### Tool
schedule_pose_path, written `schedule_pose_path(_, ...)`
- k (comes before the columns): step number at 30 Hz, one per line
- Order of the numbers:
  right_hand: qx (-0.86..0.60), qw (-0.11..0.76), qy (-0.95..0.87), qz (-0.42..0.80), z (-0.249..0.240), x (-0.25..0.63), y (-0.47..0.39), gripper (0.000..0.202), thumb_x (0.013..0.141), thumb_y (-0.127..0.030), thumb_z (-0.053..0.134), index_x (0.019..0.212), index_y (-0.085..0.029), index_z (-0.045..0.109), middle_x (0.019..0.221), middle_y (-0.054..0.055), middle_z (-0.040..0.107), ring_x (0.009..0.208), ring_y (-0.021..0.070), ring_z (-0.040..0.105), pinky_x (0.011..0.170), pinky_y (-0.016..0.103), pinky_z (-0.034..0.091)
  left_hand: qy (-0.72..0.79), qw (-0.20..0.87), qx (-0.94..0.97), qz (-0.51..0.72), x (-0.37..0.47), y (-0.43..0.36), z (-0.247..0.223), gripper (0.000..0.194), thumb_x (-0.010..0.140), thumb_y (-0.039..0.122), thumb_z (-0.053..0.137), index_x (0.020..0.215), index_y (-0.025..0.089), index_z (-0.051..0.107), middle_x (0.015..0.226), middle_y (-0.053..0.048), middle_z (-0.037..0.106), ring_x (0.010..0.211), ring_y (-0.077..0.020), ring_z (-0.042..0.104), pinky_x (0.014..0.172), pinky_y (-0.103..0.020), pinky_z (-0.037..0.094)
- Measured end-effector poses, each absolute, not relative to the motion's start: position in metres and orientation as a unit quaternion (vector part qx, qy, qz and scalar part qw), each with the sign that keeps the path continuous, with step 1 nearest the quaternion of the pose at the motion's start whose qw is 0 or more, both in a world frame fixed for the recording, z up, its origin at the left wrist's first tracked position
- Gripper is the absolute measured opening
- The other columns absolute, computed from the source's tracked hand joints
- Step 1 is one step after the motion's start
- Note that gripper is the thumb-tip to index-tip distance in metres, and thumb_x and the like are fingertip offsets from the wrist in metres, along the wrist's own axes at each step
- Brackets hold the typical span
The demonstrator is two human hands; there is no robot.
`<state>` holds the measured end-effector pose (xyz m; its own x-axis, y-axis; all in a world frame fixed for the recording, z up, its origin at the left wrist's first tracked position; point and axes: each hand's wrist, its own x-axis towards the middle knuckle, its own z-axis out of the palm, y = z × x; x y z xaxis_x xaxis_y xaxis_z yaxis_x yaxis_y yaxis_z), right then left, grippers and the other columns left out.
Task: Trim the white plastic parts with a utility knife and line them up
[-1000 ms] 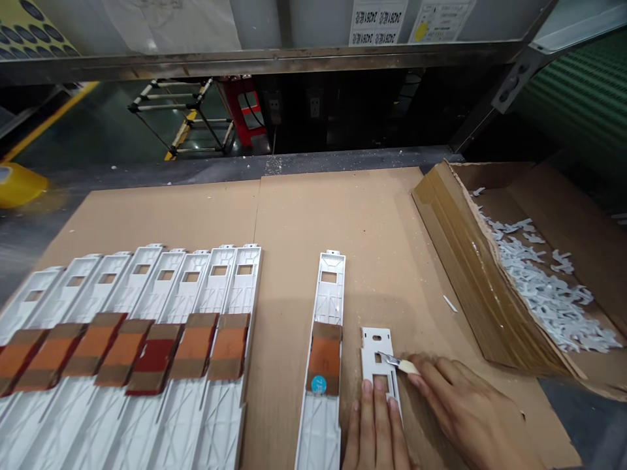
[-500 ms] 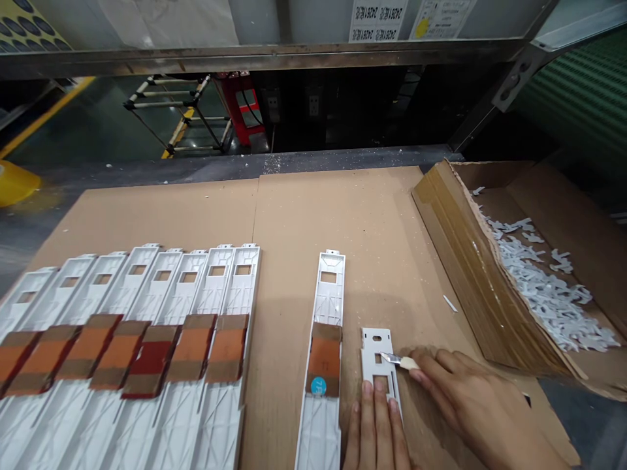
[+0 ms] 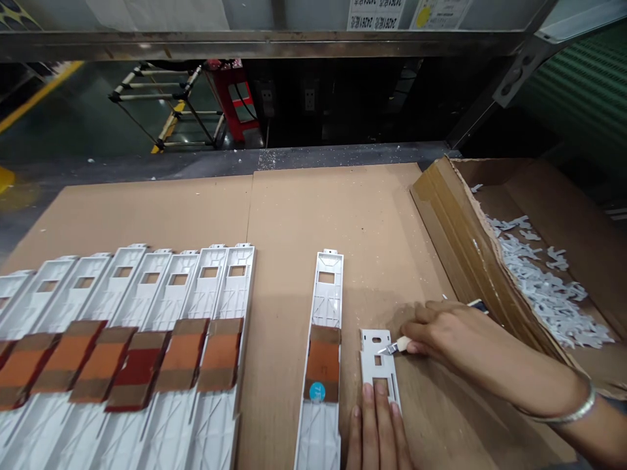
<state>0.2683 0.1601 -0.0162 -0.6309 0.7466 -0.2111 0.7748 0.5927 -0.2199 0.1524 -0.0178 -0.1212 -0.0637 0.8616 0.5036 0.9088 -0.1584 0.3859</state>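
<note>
My right hand (image 3: 434, 329) is closed around a craft knife (image 3: 402, 344) with a pale handle. Its blade reaches over a small white plastic plate (image 3: 367, 359) with several cut-outs, close to the small square opening; whether it touches cannot be made out. My left hand (image 3: 377, 427) lies with straight fingers flat on the lower part of that plate, which is hidden beneath it. Left of this plate lies one long white plastic panel (image 3: 327, 307), with a brown and orange block (image 3: 322, 359) bearing a round blue sticker across it.
A row of similar long white panels (image 3: 235, 294) with orange-brown blocks lies at the left. At the right, a cardboard box (image 3: 455, 228) holds many small white plastic scraps (image 3: 533, 274). Cardboard sheets (image 3: 313, 202) cover the table, and a metal rail (image 3: 274, 46) runs across the back.
My right hand has swung up and away, its forearm and bracelet coming into view, and the knife now slants differently over the plate. My left hand stays on the plate. The view has shifted slightly.
</note>
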Motion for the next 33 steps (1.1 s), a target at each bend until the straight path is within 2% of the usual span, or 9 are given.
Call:
schedule_pose_path(3,0.361,0.166,0.898,-0.19,-0.009,0.263,0.175,0.027,0.088,-0.03,0.054,0.063,-0.022,0.063,0.061,0.001,0.06,0.063,0.0172,0.058,0.057,0.03,0.042,-0.647,0.04,-0.684,-0.335,0.154,-0.018,-0.122,0.044,0.086,0.016,0.023,0.095,0.007,0.065,0.103,-0.016,0.067,0.122,-0.0291,0.046,0.094,-0.041,0.04)
schedule_pose_path(10,0.314,0.244,0.908,-0.13,-0.005,0.238,0.203,0.021,0.076,-0.031,0.069,0.057,-0.022,0.064,0.057,0.0,0.062,0.06,0.017,0.059,0.058,0.029,0.039,-0.649,0.035,-0.679,-0.341,0.153,-0.018,-0.122,0.043,0.086,0.016,0.024,0.096,0.006,0.064,0.103,-0.016,0.067,0.121,-0.029,0.047,0.094,-0.041,0.04)
schedule_pose_path(13,0.291,0.242,0.92,-0.108,-0.004,0.227,0.207,0.019,0.07,-0.028,0.075,0.056,-0.021,0.064,0.054,0.001,0.06,0.061,0.0181,0.058,0.063,0.031,0.039,-0.639,0.038,-0.692,-0.334,0.151,-0.018,-0.121,0.045,0.088,0.02,0.022,0.096,0.005,0.064,0.104,-0.017,0.067,0.121,-0.0303,0.046,0.093,-0.041,0.04)
schedule_pose_path(15,0.285,0.235,0.924,-0.093,0.0,0.226,0.206,0.018,0.071,-0.026,0.073,0.057,-0.02,0.064,0.059,0.002,0.061,0.066,0.0194,0.058,0.066,0.033,0.039,-0.633,0.04,-0.698,-0.332,0.149,-0.017,-0.12,0.047,0.088,0.022,0.022,0.096,0.005,0.065,0.104,-0.018,0.067,0.121,-0.0307,0.046,0.092,-0.041,0.041)
schedule_pose_path(18,0.301,0.19,0.93,-0.091,0.007,0.239,0.197,0.018,0.077,-0.027,0.067,0.06,-0.021,0.061,0.065,0.002,0.06,0.068,0.0196,0.055,0.067,0.035,0.037,-0.627,0.041,-0.702,-0.335,0.148,-0.016,-0.12,0.048,0.089,0.025,0.022,0.095,0.005,0.065,0.103,-0.018,0.067,0.122,-0.0308,0.046,0.092,-0.041,0.041)
schedule_pose_path(21,0.347,0.097,0.929,-0.091,0.005,0.265,0.179,0.023,0.086,-0.034,0.054,0.066,-0.023,0.058,0.066,0.0,0.055,0.065,0.0186,0.051,0.064,0.035,0.035,-0.625,0.041,-0.702,-0.338,0.146,-0.015,-0.118,0.047,0.089,0.026,0.023,0.095,0.005,0.065,0.104,-0.018,0.067,0.122,-0.0304,0.046,0.092,-0.04,0.04)
schedule_pose_path(25,0.447,0.03,0.888,-0.102,-0.014,0.291,0.143,0.03,0.094,-0.042,0.035,0.088,-0.026,0.059,0.074,0.0,0.059,0.067,0.0188,0.055,0.06,0.034,0.039,-0.62,0.038,-0.711,-0.328,0.143,-0.013,-0.115,0.049,0.089,0.032,0.025,0.097,0.006,0.065,0.106,-0.017,0.066,0.12,-0.0304,0.048,0.091,-0.039,0.04)
schedule_pose_path(30,0.493,-0.069,0.846,-0.19,-0.04,0.282,0.096,0.024,0.093,-0.037,0.042,0.111,-0.024,0.051,0.098,0.002,0.063,0.086,0.0152,0.06,0.068,0.027,0.049,-0.606,0.047,-0.725,-0.325,0.14,-0.013,-0.116,0.049,0.089,0.032,0.025,0.096,0.005,0.065,0.106,-0.017,0.066,0.116,-0.0314,0.051,0.09,-0.04,0.041)
schedule_pose_path(33,0.459,-0.154,0.856,-0.182,-0.056,0.268,0.078,0.025,0.092,-0.023,0.043,0.117,-0.019,0.05,0.093,0.005,0.063,0.084,0.0153,0.059,0.069,0.027,0.049,-0.606,0.053,-0.72,-0.333,0.141,-0.014,-0.118,0.049,0.089,0.033,0.025,0.094,0.006,0.066,0.102,-0.016,0.067,0.113,-0.0304,0.053,0.09,-0.039,0.041)
